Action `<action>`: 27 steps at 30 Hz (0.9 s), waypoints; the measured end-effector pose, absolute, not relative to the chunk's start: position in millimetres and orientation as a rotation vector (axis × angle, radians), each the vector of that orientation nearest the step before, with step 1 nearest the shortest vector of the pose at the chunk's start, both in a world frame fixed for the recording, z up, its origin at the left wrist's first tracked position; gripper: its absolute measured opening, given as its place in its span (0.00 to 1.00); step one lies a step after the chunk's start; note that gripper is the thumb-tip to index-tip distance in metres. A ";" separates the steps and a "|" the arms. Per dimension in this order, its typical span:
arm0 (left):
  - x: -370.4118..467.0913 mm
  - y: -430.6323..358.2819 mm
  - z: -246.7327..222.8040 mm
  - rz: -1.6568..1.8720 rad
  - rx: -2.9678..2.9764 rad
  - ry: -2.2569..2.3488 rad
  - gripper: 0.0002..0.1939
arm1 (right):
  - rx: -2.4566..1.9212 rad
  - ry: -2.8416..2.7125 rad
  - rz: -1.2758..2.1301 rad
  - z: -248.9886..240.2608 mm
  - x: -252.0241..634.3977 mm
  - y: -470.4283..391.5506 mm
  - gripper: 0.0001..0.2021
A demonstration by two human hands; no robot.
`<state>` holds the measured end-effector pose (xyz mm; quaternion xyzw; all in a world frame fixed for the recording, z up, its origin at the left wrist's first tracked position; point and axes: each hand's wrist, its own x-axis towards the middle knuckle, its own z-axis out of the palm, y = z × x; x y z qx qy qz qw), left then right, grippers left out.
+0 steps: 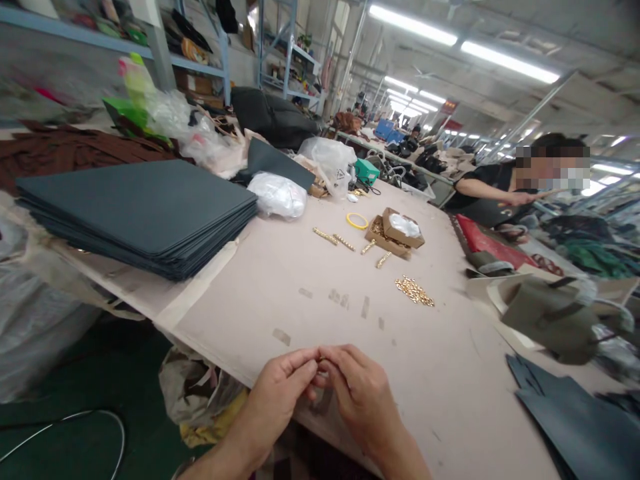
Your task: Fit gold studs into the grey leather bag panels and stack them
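My left hand [285, 383] and my right hand [357, 387] meet fingertip to fingertip over the near edge of the table [240, 300]. Both are pinched closed, and whatever sits between the fingers is hidden or too small to name. Beyond them lies a loose pile of small gold metal pieces [414, 291]. Farther back are short gold rows of such pieces [334, 239], an orange-yellow tape ring [357, 221] and small cardboard boxes [393, 233] holding more gold pieces and a clear plastic bag.
A tall stack of dark sheets [140, 207] stands at the left, beside a white plastic-wrapped bundle [278, 195]. At the right lie an olive bag [550, 320] and dark cut sheets [580, 420]. A co-worker [487, 187] is at the far right side of the table.
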<state>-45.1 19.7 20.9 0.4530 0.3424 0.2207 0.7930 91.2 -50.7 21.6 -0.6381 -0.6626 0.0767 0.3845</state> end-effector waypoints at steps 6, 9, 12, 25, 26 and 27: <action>-39.5 18.4 16.9 0.431 1.093 0.790 0.16 | -1.603 -1.770 0.226 35.7 94.9 -60.6 0.13; -36.4 16.5 16.5 0.418 1.128 0.791 0.16 | -1.630 -1.783 0.198 35.2 95.0 -64.4 0.13; -34.1 15.0 15.6 0.410 1.180 0.782 0.15 | -1.667 -1.798 0.175 30.9 94.9 -67.3 0.13; -30.0 9.4 8.6 0.500 1.298 0.754 0.11 | -1.805 -1.808 -0.226 14.2 79.0 -69.7 0.12; -30.0 10.1 8.9 0.507 1.287 0.750 0.11 | -1.810 -1.794 -0.227 13.8 78.6 -69.6 0.12; -29.9 10.9 9.2 0.515 1.271 0.745 0.10 | -1.815 -1.772 -0.220 13.8 78.6 -69.2 0.12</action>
